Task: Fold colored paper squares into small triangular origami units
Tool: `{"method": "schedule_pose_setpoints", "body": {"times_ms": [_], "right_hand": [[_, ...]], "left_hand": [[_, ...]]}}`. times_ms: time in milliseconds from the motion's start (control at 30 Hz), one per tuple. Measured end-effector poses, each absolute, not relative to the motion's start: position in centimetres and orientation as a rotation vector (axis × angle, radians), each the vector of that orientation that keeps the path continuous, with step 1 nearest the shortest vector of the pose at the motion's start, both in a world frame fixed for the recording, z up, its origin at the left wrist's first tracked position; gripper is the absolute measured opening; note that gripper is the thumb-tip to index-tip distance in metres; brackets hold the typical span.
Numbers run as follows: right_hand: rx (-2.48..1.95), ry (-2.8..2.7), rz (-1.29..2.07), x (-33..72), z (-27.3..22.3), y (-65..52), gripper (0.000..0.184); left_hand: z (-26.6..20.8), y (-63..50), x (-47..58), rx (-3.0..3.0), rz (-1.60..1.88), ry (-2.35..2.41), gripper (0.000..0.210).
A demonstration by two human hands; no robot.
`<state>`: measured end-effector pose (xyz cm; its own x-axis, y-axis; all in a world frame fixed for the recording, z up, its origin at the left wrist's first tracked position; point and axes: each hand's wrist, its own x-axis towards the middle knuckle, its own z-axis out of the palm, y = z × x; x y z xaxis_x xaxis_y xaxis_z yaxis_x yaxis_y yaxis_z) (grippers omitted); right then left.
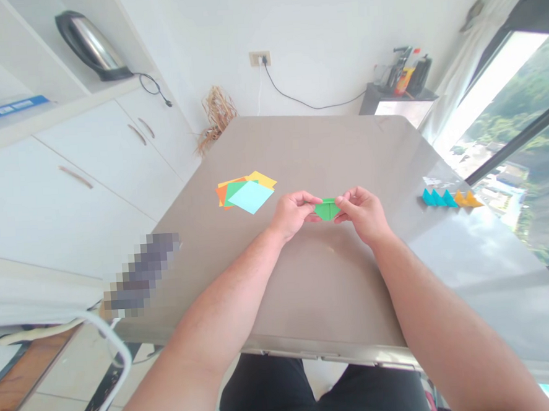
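Observation:
A small green folded paper (327, 211) is held up over the middle of the table, with creases showing on its face. My left hand (295, 214) pinches its left end between thumb and fingers. On the other end, my right hand (356, 208) grips it the same way. The fingertips behind the paper are partly hidden. Left of my hands lies a loose pile of coloured paper sheets (250, 196), light blue on top, with green, orange and yellow beneath. Far to the right stands a row of folded paper pieces (441, 198), blue ones followed by orange ones.
The grey-brown table (317, 290) spans the space before me. A blurred dark object (143, 272) lies at its left edge. An electric kettle (92, 46) stands on the left shelf. Bottles (406, 76) sit on a small cabinet behind the table; a window (522, 147) is at right.

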<state>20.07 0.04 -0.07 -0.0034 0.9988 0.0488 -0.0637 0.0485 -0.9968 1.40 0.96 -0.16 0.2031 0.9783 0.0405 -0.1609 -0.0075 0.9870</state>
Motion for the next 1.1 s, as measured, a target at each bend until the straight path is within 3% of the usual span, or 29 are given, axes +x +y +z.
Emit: {"method": "schedule_pose_setpoints", "body": {"times_ms": [167, 500, 667, 833, 1100], "right_hand": [[-1.118, -1.137, 1.219, 20.1, 0.0, 0.2, 0.044], [-1.211, -1.214, 1.325, 20.4, 0.3, 0.1, 0.027], [-1.196, -1.205, 1.322, 20.2, 0.4, 0.2, 0.028], [-1.184, -1.205, 1.3, 20.1, 0.4, 0.2, 0.024], [-1.22, -1.272, 1.27, 19.9, 0.6, 0.0, 0.012]], "left_hand": [[-0.6, 1.1, 1.6, 1.278, 1.192, 0.911, 0.004], [-0.3, 1.0, 1.3, 1.274, 1.215, 0.973, 0.007], [-0.2, 1.0, 1.2, 1.279, 1.233, 0.972, 0.008], [0.3, 0.8, 1.1, 1.188, 1.202, 1.023, 0.036], [0.4, 1.0, 1.0, 1.256, 1.121, 1.116, 0.015]]}}
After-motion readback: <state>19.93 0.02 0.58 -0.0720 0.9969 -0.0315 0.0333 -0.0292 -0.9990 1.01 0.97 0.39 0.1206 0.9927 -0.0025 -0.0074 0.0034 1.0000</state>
